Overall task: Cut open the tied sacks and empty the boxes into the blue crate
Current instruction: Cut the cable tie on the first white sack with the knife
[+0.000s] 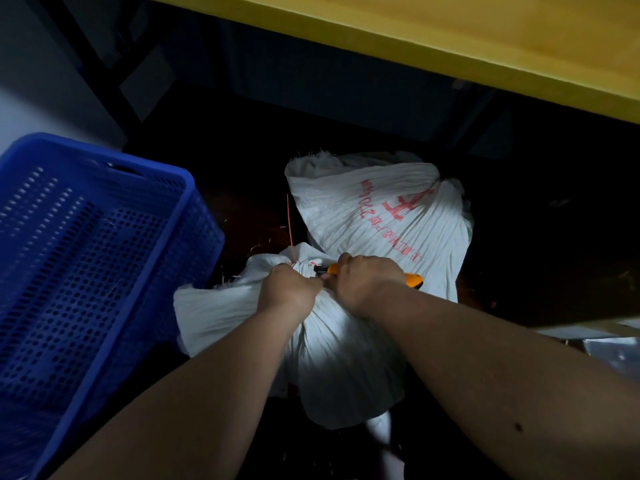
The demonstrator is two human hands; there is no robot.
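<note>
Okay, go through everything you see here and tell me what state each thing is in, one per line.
Near white woven sack: neck bunched, still tied with thin red string.
Far white woven sack with red print: lying crumpled behind it.
Blue perforated plastic crate: tilted, no boxes visible inside.
Orange utility knife: tip at the knot.
Left hand: pinching the neck.
Right hand: grip closed around the knife.

crate point(86, 237) left of near sack point(339, 348), second sack point(381, 209) behind it
</note>
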